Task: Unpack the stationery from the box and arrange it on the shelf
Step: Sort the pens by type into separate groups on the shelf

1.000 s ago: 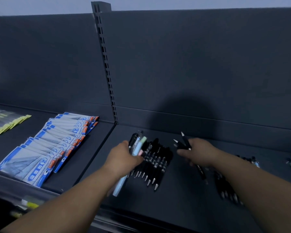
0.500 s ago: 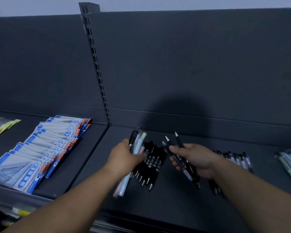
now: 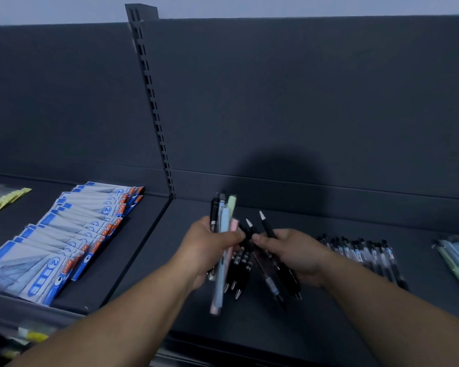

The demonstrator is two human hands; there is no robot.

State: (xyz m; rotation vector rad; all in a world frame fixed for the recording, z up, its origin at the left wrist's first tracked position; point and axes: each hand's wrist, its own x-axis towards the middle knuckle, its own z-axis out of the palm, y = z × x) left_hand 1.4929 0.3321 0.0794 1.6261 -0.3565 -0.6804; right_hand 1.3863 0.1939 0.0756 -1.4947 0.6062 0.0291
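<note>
The left hand [image 3: 207, 250] was over the shelf [image 3: 316, 313], fingers curled round a bunch of pens [image 3: 224, 221] that stood almost upright. The right hand [image 3: 300, 254] was just beside it, fingers wrapped round black pens [image 3: 265, 226], tips up. The dark shelf had blue packs [image 3: 72, 234] at the left and a pen row [image 3: 361, 252] at the right.

Slotted upright [image 3: 154, 107] between dark back panels [image 3: 302, 102], perhaps pale wall [image 3: 249, 6] above
</note>
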